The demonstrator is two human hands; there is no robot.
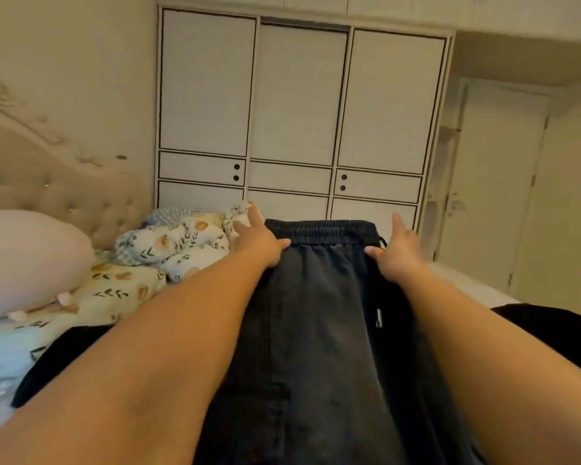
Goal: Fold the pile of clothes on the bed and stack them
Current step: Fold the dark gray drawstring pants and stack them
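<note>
Both arms reach out over the bed (121, 297), and between them hangs a pair of dark trousers (319, 317), elastic waistband up top. The left hand (260, 241) pinches the waistband's left corner, thumb pressed on the front, forefinger pointing ahead. The right hand (398, 251) grips the right corner the same way. To the left, a crumpled floral quilt (175, 246) and a pale pillow (27, 260). Behind it all, the white wardrobe (299, 112)

Faded black trousers (319, 330), floral cream bedding (168, 246), white wardrobe (299, 112).
</note>
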